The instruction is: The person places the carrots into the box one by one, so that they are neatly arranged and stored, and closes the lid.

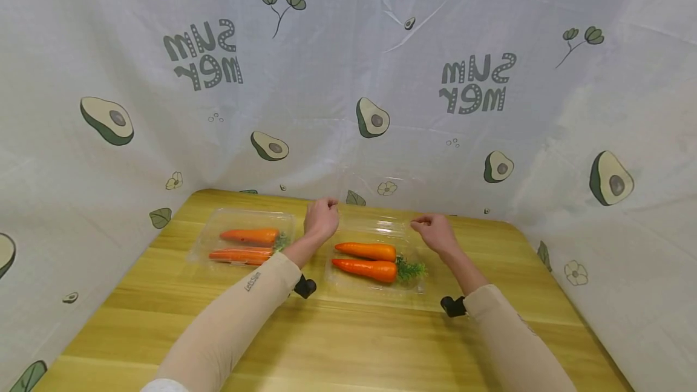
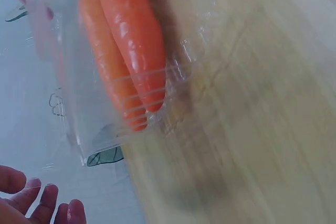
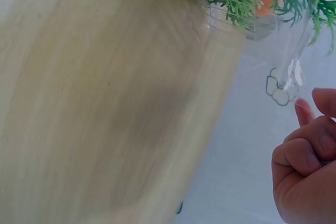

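Observation:
Two orange carrots [image 1: 366, 270] with leafy green tops [image 1: 409, 269] lie side by side in a clear plastic box [image 1: 348, 286]. The box's clear lid [image 1: 376, 198] stands raised at the back, the curtain showing through it. My left hand [image 1: 322, 218] pinches the lid's left edge between thumb and fingers. At the opposite edge my right hand [image 1: 434, 231] pinches the lid with thumb and index finger, its other fingers curled in the right wrist view. Carrots [image 2: 134, 35] show through clear plastic in the left wrist view.
Left of this box, a second clear box [image 1: 223, 219] holds carrots [image 1: 250, 236], partly hidden by my left forearm. Both stand on a wooden table [image 1: 354, 343]. A pale curtain [image 1: 327, 77] printed with avocados hangs behind and along the sides.

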`<action>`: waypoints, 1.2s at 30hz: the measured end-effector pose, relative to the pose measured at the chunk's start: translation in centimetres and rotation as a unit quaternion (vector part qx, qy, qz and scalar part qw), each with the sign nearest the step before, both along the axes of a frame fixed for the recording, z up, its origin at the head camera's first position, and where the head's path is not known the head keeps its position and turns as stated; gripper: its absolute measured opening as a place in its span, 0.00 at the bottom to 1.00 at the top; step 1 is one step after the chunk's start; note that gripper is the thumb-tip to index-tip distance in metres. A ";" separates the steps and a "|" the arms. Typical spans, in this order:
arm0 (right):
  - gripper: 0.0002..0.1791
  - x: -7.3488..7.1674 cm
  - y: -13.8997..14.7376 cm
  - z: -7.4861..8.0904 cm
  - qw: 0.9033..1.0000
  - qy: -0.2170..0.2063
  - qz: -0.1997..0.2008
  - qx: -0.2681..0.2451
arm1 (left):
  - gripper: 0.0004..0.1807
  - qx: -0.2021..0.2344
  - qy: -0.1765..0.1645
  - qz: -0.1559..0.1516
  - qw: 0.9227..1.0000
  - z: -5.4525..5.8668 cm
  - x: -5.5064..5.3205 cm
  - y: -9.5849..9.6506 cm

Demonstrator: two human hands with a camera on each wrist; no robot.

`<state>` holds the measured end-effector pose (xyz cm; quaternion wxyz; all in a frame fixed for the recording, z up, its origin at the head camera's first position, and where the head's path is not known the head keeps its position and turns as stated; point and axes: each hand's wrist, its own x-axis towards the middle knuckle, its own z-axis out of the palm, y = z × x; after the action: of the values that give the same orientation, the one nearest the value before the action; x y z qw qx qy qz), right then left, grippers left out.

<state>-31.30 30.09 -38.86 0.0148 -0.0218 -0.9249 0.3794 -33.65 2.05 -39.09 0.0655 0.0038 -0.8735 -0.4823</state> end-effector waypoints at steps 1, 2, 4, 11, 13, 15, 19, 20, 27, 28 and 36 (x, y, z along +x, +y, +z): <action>0.22 0.1 0.0 0.1 1.000 0.004 0.004 0.001 | 0.18 -0.008 0.011 0.001 1.000 0.1 0.1 -0.1; 0.22 0.3 0.0 0.3 1.000 0.007 0.005 0.001 | 0.17 -0.012 0.022 0.000 1.000 0.2 0.2 -0.1; 0.22 0.5 0.0 0.5 1.000 0.015 0.006 0.002 | 0.17 -0.022 0.041 -0.001 0.999 0.5 0.4 -0.3; 0.20 1.7 0.1 1.2 0.998 0.044 0.016 0.030 | 0.14 -0.065 0.076 -0.023 0.995 1.2 1.6 -1.0; 0.19 2.1 0.1 1.4 0.998 0.051 0.021 0.037 | 0.13 -0.075 0.081 -0.029 0.993 1.4 2.0 -1.2; 0.18 2.5 0.2 1.5 0.997 0.055 0.026 0.043 | 0.13 -0.085 0.084 -0.036 0.992 1.5 2.4 -1.4; 0.17 3.2 0.4 1.7 0.997 0.056 0.036 0.043 | 0.12 -0.117 0.095 -0.050 0.987 1.6 3.2 -2.0; 0.18 3.4 0.4 1.7 0.997 0.055 0.038 0.042 | 0.12 -0.125 0.098 -0.053 0.986 1.7 3.4 -2.1; 0.24 4.9 0.7 1.8 0.996 0.040 0.050 0.054 | 0.09 -0.153 0.107 -0.076 0.980 1.7 4.6 -3.2; 0.24 5.2 0.7 1.8 0.996 0.036 0.052 0.059 | 0.08 -0.154 0.108 -0.080 0.979 1.7 4.8 -3.4; 0.22 6.0 0.6 1.3 0.992 0.055 0.070 0.092 | 0.07 -0.190 0.122 -0.108 0.968 1.4 6.3 -4.6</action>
<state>-25.25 30.71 -37.60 0.0411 0.0658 -0.9528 0.2935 -27.31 -2.56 -37.72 0.1189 -0.1619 -0.9299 -0.3083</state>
